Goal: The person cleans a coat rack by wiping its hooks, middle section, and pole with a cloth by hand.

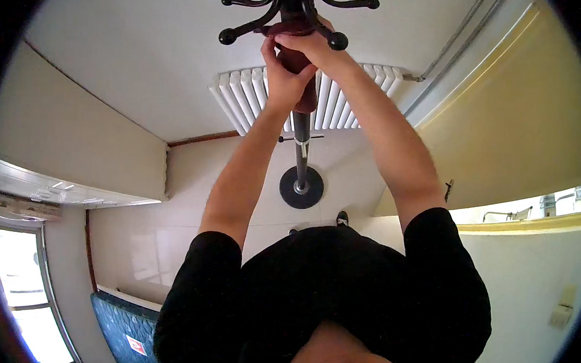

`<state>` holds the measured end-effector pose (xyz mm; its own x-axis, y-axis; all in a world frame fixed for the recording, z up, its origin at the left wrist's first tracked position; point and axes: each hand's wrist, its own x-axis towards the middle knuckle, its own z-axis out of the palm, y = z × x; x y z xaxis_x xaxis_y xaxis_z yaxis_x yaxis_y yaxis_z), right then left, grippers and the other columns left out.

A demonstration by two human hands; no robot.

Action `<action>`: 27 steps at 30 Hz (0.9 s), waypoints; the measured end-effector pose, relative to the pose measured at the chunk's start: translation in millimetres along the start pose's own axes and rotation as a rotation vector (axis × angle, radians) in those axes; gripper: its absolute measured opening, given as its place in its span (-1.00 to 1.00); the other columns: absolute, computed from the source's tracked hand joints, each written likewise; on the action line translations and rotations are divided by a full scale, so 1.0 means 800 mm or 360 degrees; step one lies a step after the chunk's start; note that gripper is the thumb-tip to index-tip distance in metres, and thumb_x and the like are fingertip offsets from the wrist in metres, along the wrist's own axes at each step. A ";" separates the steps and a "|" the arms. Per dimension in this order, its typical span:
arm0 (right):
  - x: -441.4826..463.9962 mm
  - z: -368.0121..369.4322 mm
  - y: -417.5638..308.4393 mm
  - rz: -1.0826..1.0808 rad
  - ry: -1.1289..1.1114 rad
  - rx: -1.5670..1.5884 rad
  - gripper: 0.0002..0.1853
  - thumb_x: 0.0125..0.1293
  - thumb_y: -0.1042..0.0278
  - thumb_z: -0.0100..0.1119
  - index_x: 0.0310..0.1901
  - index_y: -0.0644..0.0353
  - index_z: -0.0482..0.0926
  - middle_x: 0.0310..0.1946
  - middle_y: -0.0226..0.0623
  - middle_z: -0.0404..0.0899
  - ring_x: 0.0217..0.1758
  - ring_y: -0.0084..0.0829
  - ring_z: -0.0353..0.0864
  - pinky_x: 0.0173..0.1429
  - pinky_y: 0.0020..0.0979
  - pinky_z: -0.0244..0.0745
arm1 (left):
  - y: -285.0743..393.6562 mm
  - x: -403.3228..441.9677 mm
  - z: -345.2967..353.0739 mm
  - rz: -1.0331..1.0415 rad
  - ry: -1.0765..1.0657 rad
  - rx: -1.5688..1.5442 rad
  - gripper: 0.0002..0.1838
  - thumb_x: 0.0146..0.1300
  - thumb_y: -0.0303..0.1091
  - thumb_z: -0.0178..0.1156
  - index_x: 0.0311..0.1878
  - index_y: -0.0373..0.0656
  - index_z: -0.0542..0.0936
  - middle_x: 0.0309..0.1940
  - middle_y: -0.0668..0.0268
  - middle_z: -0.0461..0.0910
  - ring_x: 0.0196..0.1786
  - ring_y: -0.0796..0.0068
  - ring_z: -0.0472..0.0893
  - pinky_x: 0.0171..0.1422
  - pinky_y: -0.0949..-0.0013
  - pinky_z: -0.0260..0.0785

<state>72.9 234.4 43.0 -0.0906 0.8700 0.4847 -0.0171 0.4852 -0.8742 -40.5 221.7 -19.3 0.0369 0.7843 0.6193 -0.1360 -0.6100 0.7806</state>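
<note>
A black coat rack (301, 149) stands upright ahead of me, its curved hooks (249, 28) with ball ends near the top of the view. Against its upper pole is a dark brown, leather-like item (306, 102), whose kind I cannot make out. My left hand (286, 81) curls around this item from the left, thumb and fingers closed on it. Higher up, just beneath the hooks, my right hand (311, 46) grips its upper part; some of those fingers are hidden behind the pole and hooks.
Behind the rack a white radiator (236, 96) is fixed to the wall. The rack's round black base (301, 187) rests on the tiled floor near my shoe (343, 218). A yellowish door (503, 127) is at right, a pale cabinet (76, 124) at left, a blue mattress (122, 324) lower left.
</note>
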 end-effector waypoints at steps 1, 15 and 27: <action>0.001 0.003 -0.007 -0.0029 -0.0039 0.0028 -0.60 0.11 0.30 0.50 -0.02 0.24 0.66 -0.24 -0.29 0.74 -0.13 -0.42 0.70 0.06 -0.31 0.61 | -0.010 0.000 0.001 -0.0007 0.0008 -0.0102 0.06 -0.03 -0.51 0.53 0.44 -0.16 0.00 0.25 0.10 0.35 0.29 0.21 0.47 0.34 0.20 0.43; -0.005 0.005 0.005 -0.0370 0.0123 -0.0307 -0.69 0.14 0.21 0.42 -0.14 0.21 0.68 -0.26 -0.14 0.75 -0.16 -0.13 0.73 0.04 -0.25 0.58 | -0.034 0.011 -0.006 -0.0284 -0.0317 -0.0339 -0.20 -0.06 -0.57 0.42 0.29 -0.25 0.28 0.11 0.17 0.54 0.17 0.32 0.60 0.29 0.22 0.49; -0.061 0.006 0.118 -0.0352 -0.0094 0.0061 -0.78 0.09 0.31 0.42 -0.26 0.22 0.66 -0.39 -0.41 0.65 -0.29 -0.52 0.59 -0.16 -0.38 0.52 | -0.135 -0.075 -0.016 0.0019 -0.0265 -0.0081 -0.29 -0.02 -0.44 0.44 0.22 -0.26 0.34 0.00 0.23 0.60 0.06 0.38 0.62 0.19 0.27 0.49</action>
<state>71.0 237.4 -63.5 -0.1389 0.7356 0.6630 -0.0806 0.6589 -0.7479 -40.9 241.8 -141.6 0.1977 0.7449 0.6372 -0.1874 -0.6093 0.7705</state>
